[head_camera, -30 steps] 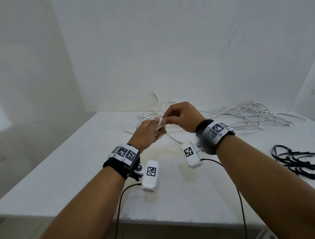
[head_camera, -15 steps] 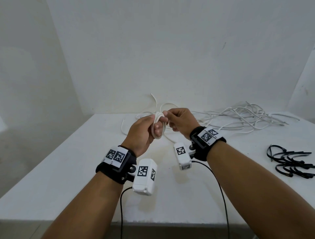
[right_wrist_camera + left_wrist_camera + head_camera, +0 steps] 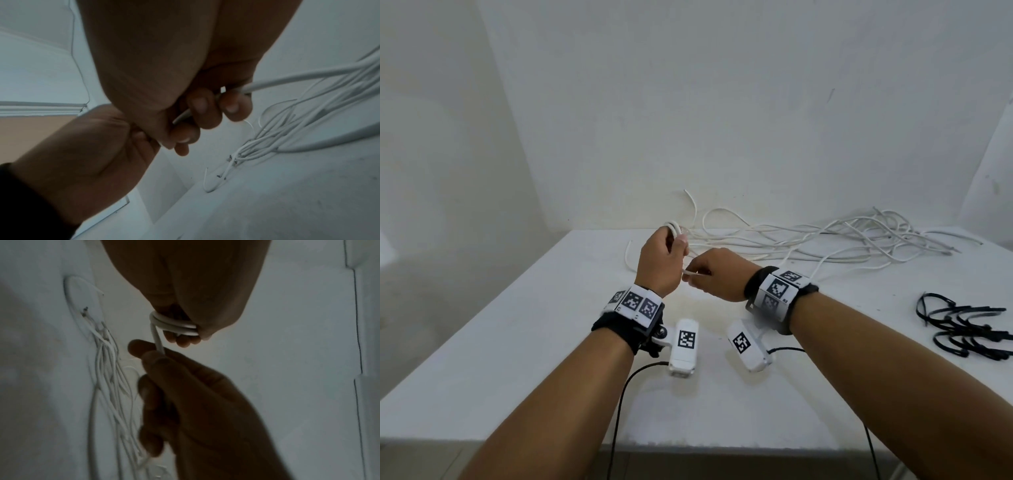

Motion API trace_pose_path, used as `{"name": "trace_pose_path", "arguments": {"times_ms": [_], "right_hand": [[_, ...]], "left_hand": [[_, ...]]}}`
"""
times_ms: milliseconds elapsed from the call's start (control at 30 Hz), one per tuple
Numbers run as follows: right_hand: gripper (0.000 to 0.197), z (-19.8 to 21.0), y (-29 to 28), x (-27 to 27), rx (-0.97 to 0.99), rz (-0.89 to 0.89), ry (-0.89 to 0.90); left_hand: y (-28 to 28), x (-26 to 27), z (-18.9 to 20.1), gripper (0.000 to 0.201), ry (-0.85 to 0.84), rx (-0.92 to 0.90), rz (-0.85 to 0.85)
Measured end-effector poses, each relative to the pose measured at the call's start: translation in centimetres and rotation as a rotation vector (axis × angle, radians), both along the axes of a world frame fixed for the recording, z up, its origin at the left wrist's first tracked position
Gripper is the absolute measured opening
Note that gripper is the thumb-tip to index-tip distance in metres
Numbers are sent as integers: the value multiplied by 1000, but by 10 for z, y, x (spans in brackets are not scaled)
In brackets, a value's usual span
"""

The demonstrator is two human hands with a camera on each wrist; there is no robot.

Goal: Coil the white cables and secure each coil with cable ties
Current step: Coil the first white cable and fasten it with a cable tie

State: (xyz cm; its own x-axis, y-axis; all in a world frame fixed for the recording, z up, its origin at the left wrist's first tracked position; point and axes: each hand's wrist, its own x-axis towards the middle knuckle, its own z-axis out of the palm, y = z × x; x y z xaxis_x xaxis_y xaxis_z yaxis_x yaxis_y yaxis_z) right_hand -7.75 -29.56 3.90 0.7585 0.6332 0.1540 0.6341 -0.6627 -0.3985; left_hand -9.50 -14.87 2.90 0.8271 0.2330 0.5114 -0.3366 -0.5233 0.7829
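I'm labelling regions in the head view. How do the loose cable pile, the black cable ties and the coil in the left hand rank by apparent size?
1. Loose cable pile, the widest spread.
2. Black cable ties, nearer the camera, so possibly flattered.
3. Coil in the left hand, smallest and partly hidden.

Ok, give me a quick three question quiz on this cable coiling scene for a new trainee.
1. True or false: the left hand holds a small coil of white cable.
2. What does the right hand pinch? A) a cable tie B) the cable strand leading from the coil C) nothing
3. Which side of the table are the black cable ties on?

Key: 1 true; 2 B; 3 the person's right.
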Motion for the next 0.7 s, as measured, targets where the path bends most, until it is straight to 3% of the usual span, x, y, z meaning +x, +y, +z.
{"name": "trace_pose_path", "arguments": {"times_ms": [133, 200, 300, 400, 567, 700], "right_hand": [[17, 10, -5, 4, 52, -4, -73], [12, 14, -12, 10, 158, -33, -40], [16, 15, -21, 18, 326, -46, -7], [18, 13, -30, 23, 511, -33, 21], [8, 12, -36, 24, 718, -20, 80], [33, 12, -30, 20, 814, -32, 129]], "left_hand": [[5, 1, -7, 29, 177, 310, -32], [4, -2, -8, 28, 277, 322, -124], [2, -9, -5, 29, 357, 132, -322], [-1, -15, 0, 37, 392, -179, -471], [-5, -21, 8, 37, 352, -600, -633], [-10, -24, 18, 35, 237, -898, -718]]}}
